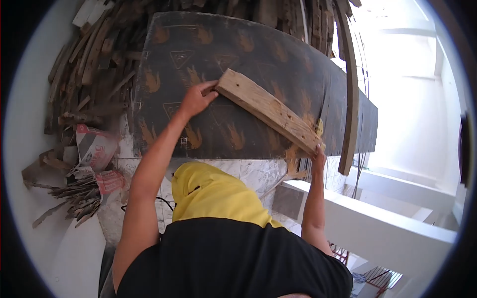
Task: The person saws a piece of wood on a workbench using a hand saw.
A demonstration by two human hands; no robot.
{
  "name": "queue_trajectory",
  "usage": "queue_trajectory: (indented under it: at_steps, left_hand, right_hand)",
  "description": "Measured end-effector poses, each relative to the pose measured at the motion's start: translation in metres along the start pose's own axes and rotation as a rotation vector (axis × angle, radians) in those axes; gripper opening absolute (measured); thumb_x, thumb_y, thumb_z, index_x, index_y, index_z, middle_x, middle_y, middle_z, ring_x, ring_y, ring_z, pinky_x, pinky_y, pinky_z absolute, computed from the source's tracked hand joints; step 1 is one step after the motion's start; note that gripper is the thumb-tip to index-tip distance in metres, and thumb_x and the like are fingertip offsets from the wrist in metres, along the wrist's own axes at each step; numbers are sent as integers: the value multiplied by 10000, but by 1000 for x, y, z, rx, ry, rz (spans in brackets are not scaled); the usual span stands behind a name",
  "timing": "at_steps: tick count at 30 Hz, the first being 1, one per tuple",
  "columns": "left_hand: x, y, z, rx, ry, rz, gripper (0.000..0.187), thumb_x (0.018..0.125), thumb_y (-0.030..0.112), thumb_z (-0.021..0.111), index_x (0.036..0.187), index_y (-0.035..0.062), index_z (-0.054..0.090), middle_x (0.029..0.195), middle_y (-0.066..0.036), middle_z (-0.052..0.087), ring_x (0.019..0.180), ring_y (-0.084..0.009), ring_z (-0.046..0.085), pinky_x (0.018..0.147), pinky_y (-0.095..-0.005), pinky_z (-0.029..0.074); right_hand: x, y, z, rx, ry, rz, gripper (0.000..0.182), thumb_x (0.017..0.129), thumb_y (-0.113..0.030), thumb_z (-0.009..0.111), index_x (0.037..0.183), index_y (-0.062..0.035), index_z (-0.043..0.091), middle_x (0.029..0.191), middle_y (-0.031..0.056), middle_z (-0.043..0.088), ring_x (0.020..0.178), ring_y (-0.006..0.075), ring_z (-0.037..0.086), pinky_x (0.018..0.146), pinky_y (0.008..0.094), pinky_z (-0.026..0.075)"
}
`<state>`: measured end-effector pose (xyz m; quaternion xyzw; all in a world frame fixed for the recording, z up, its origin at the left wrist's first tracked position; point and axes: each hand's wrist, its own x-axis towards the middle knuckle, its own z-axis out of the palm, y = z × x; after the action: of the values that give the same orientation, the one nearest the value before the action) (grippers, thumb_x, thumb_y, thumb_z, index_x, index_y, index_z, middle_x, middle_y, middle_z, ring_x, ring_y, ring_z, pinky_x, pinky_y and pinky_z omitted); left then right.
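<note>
A length of squared timber (271, 108), pale brown with a few dark holes, lies slantwise over a dark panel (174, 107). My left hand (198, 98) holds its far left end, fingers and thumb at the corner. At the near right end, my right hand (319, 154) is closed round the timber, its fingers partly hidden. A small yellow object (320, 126) shows just beyond the right hand, beside the timber.
Stacked old boards (92, 54) fill the back left. A long beam (351, 99) crosses the panel's right side. Bundled thin sticks (82, 196) and a torn red-and-white bag (97, 146) lie at left. A white ledge (367, 213) runs at lower right, with a drop beyond.
</note>
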<state>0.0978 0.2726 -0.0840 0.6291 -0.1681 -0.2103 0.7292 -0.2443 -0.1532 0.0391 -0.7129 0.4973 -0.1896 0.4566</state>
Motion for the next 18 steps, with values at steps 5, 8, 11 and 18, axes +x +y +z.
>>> queue_trajectory:
  at_steps: [5, 8, 11, 18]
  left_hand:
    - [-1, -26, 19, -8, 223, 122, 345, 925, 69, 721, 1266, 28, 690, 1219, -138, 726, 1116, -190, 698, 939, -310, 559]
    - [1, -23, 18, 15, 270, 147, 312, 925, 48, 712, 1237, 38, 704, 1156, -137, 744, 1056, -193, 723, 898, -312, 579]
    - [2, -26, 21, -53, 277, 174, 249, 923, 36, 703, 1171, 19, 718, 1099, -145, 754, 1034, -220, 735, 880, -329, 588]
    - [10, -36, 23, 24, 271, 244, 182, 936, 40, 685, 1113, 21, 722, 1061, -142, 754, 990, -204, 734, 840, -336, 566]
  right_hand:
    - [11, -1, -12, 86, -24, 213, 408, 987, -343, 636, 1243, -26, 614, 1125, 101, 641, 1010, 240, 635, 961, 430, 495]
    - [17, 4, -18, 107, -28, 240, 376, 991, -334, 638, 1230, -44, 621, 1112, 95, 649, 992, 231, 630, 960, 452, 496]
    - [19, 6, -20, 120, -25, 229, 357, 993, -327, 636, 1224, -54, 620, 1118, 98, 652, 1018, 239, 630, 979, 456, 491]
    - [6, -1, -18, 128, -26, 209, 411, 995, -267, 621, 1311, -9, 576, 1271, 121, 620, 1184, 273, 610, 1042, 473, 480]
